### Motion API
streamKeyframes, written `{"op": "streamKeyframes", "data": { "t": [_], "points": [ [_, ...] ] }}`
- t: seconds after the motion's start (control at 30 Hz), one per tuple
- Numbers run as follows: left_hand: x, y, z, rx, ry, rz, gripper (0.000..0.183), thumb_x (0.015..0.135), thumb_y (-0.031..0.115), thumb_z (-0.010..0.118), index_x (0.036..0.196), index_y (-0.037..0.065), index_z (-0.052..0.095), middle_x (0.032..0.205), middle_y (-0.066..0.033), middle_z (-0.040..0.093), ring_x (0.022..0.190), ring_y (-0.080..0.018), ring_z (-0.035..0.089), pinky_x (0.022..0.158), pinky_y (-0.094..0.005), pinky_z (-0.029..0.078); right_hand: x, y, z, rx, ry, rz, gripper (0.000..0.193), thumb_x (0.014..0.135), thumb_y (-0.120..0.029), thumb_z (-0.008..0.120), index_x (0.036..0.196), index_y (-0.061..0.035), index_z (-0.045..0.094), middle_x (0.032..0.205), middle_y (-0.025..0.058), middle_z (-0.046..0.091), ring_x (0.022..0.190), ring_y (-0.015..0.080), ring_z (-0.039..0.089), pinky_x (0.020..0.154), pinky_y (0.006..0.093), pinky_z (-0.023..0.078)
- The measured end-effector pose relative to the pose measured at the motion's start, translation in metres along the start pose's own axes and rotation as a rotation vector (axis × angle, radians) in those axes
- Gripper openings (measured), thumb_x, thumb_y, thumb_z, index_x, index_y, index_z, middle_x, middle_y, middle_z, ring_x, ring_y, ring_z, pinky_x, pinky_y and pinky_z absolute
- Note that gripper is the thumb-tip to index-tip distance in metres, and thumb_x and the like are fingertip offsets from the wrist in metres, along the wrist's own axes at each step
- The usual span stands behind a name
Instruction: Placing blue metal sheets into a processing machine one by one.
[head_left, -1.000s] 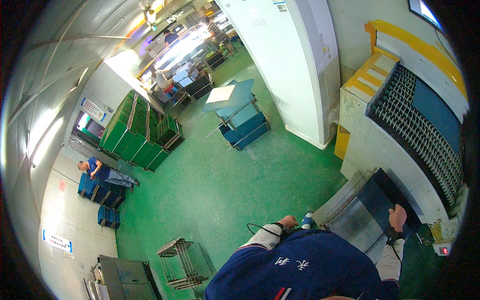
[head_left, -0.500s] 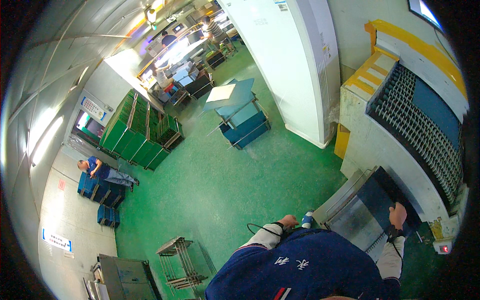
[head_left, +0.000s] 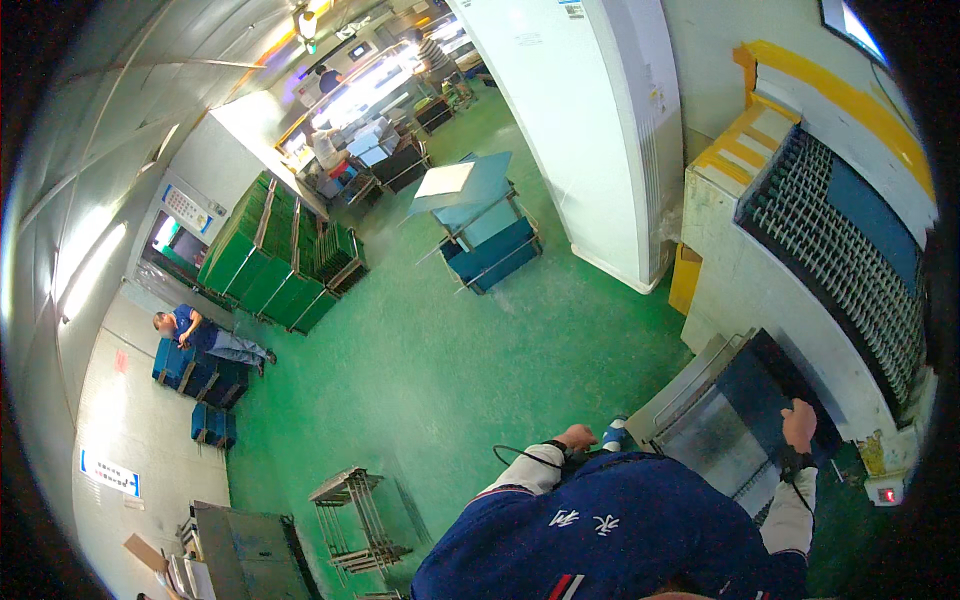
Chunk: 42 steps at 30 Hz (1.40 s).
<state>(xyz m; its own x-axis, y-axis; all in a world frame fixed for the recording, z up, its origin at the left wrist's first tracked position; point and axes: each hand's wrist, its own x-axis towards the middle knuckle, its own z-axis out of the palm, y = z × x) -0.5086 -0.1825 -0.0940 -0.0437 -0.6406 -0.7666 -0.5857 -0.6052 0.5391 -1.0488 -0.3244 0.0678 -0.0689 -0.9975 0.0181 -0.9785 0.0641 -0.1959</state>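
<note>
My right hand [head_left: 800,425] is closed at the edge of a dark blue flat panel [head_left: 752,392], fingertips partly hidden. That panel lies in a low metal-framed stand [head_left: 697,392] at my right, under the roller machine. Next to it in the stand is a grey, shiny, translucent-looking surface [head_left: 705,440]. My left hand [head_left: 577,437] is in front of my body with its fingers curled; whether anything is in them cannot be seen. A dark cord loops from the left wrist. Just right of that hand shows a blue and white shoe [head_left: 616,432].
A machine with rows of rollers [head_left: 835,250] stands right, by a tall white cabinet [head_left: 610,150]. Blue racks with panels [head_left: 490,255] stand ahead, green racks [head_left: 270,260] further left. A metal frame [head_left: 360,525] is at lower left. A person [head_left: 205,335] leans on blue bins; others work far back.
The view has shifted slightly. Both hands stay in nearly the same places, the right still at the dark panel's edge.
</note>
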Motion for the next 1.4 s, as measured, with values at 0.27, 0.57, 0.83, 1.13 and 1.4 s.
{"op": "streamKeyframes", "data": {
  "t": [0.27,0.57,0.83,1.13,1.4],
  "points": [
    [-0.003,0.023,-0.011,0.171,-0.001,0.124,0.032,0.074,0.037,0.062,0.075,0.005,0.065,0.068,-0.0077,0.064,0.060,-0.0198,0.060,0.055,-0.0333,0.048,-0.008,-0.019,-0.116,0.083,0.122,0.020,0.035,0.070,-0.018,0.067,0.099,-0.0002,0.060,0.093,0.0198,0.060,0.091,0.0367,0.056,0.078,0.0436,0.044],
    [-0.021,0.050,-0.012,0.031,-0.160,-0.121,0.027,0.079,0.026,0.062,0.095,0.005,0.061,0.081,-0.0070,0.063,0.073,-0.0192,0.060,0.062,-0.0348,0.048,-0.032,-0.005,-0.226,0.157,0.270,0.119,0.035,0.071,-0.029,0.067,0.093,-0.0027,0.063,0.083,0.0192,0.062,0.082,0.0363,0.058,0.072,0.0420,0.045],
    [-0.025,0.081,-0.008,-0.066,-0.148,-0.068,0.028,0.081,0.023,0.062,0.100,0.002,0.058,0.083,-0.0089,0.061,0.067,-0.0201,0.058,0.057,-0.0329,0.048,-0.054,0.064,-0.193,1.549,0.495,0.719,0.032,0.080,-0.021,0.066,0.105,-0.0021,0.058,0.096,0.0078,0.061,0.083,0.0184,0.058,0.070,0.0313,0.046],
    [-0.034,0.102,-0.020,0.026,-0.162,-0.021,0.022,0.082,0.025,0.059,0.088,0.004,0.061,0.077,-0.0052,0.063,0.066,-0.0169,0.058,0.055,-0.0319,0.047,0.009,0.044,-0.135,2.448,0.394,0.539,0.026,0.086,-0.015,0.058,0.108,-0.0024,0.051,0.108,0.0114,0.057,0.100,0.0274,0.054,0.091,0.0441,0.042],
    [-0.007,0.034,-0.030,0.157,-0.185,0.285,0.022,0.082,0.029,0.057,0.075,0.008,0.057,0.061,0.0005,0.055,0.055,-0.0118,0.050,0.045,-0.0278,0.040,0.077,0.009,-0.115,2.399,0.531,0.698,0.012,0.086,-0.019,0.058,0.086,-0.0083,0.053,0.080,0.0054,0.055,0.076,0.0207,0.054,0.067,0.0377,0.047]
  ]
}}
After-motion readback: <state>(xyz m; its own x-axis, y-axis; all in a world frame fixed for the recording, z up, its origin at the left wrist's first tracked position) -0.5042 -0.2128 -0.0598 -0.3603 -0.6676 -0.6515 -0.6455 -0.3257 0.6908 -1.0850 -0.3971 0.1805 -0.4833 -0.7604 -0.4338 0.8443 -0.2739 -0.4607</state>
